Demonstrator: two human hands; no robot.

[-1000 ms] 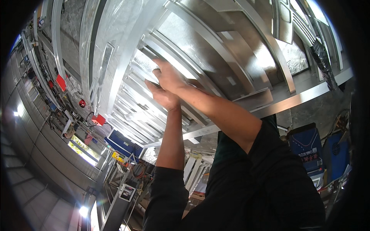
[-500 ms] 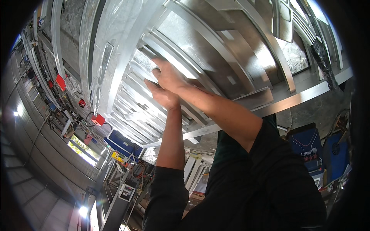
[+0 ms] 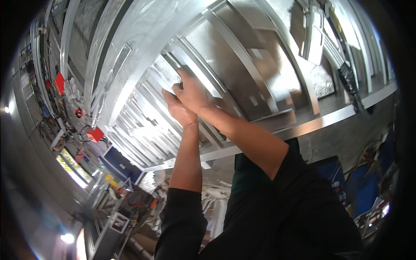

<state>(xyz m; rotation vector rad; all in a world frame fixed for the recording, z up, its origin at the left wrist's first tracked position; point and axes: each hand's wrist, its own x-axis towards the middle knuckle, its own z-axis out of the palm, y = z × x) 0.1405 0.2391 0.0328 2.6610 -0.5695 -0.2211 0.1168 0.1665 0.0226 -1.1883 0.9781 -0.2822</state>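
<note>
Far left, a red box (image 3: 95, 134) is sitting near a blue box (image 3: 121, 164). In the middle, metal strips (image 3: 237, 54) are lying side by side across a frame (image 3: 330, 119). The left hand (image 3: 180, 112) is reaching over the strips; I cannot tell how wide its grip is or whether it is holding one. The right hand (image 3: 193, 92) is overlapping it, one finger extending, its grip equally unclear. At right, a black-wrapped bundle (image 3: 350, 82) is showing near the frame's edge.
</note>
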